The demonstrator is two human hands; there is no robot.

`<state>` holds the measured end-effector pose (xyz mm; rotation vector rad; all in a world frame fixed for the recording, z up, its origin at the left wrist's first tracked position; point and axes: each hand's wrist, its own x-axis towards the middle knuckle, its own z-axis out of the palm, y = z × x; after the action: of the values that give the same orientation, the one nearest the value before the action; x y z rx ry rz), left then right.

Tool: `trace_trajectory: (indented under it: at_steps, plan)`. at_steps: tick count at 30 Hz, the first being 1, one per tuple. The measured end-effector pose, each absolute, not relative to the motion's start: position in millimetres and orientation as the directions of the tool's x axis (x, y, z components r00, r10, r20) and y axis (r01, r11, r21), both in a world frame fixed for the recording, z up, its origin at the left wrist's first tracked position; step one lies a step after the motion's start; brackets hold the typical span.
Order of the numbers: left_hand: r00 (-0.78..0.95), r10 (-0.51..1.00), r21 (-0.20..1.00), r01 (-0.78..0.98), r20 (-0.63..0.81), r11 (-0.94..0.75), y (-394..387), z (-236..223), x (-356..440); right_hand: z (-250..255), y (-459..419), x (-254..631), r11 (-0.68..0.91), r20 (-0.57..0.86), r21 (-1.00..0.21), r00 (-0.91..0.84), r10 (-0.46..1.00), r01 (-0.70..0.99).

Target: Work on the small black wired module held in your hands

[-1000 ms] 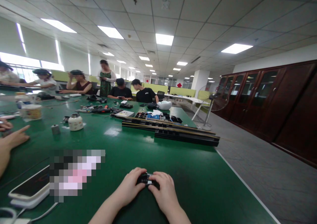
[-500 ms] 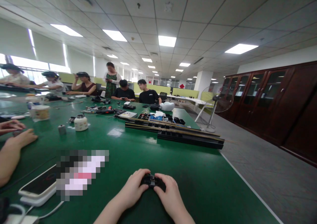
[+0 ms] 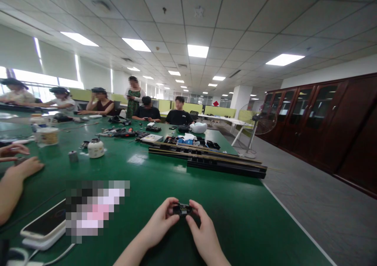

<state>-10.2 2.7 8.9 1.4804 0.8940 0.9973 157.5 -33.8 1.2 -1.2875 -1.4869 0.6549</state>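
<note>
Between my two hands is a small black part with an open, hollow-looking side facing me and some lighter detail inside; its exact kind is too small to make out. My left hand pinches its left end between thumb and fingers. At the right end, my right hand grips it with thumb below and fingers behind. Both hands are low over the near part of the green table.
Long black rails with thin brass-coloured rods lie ahead. To the left are a white phone on a white block with cables, a white jar and a grey cylinder. A co-worker's hands work at the left edge.
The black part has been tilted so its open side shows more, and my fingers have shifted toward its ends. The rest of the table looks the same.
</note>
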Motion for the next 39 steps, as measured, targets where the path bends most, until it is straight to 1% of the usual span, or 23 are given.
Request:
trace_trajectory:
  at_steps: [3,7,16,21,28,33,39]
  plan:
    - [0.399,0.908,0.992,-0.063,0.127,-0.111,2.8,8.9,-10.4,-1.4,-32.7,157.8,0.285,0.339,-0.885,0.088,0.937,0.368]
    - [0.409,0.903,0.990,-0.101,0.132,-0.099,3.6,6.1,-12.4,-3.1,-31.6,158.6,0.285,0.333,-0.885,0.074,0.940,0.367]
    - [0.410,0.906,0.992,-0.097,0.108,-0.074,3.4,7.8,-12.8,-1.3,-32.4,158.2,0.278,0.330,-0.885,0.081,0.941,0.373]
    - [0.402,0.910,0.994,-0.068,0.105,-0.085,1.1,11.2,-11.6,-2.7,-31.5,158.0,0.250,0.297,-0.893,0.073,0.952,0.374]
    - [0.385,0.915,0.990,-0.114,0.122,-0.084,3.8,7.0,-11.1,0.0,-32.4,157.7,0.230,0.270,-0.897,0.057,0.961,0.377]
    - [0.380,0.919,0.989,-0.133,0.109,-0.063,4.9,5.8,-10.5,1.5,-34.5,157.7,0.243,0.293,-0.890,0.076,0.953,0.387]
    - [0.370,0.925,0.993,-0.112,0.087,-0.049,3.5,9.5,-8.3,3.6,-35.3,156.4,0.254,0.327,-0.875,0.117,0.938,0.412]
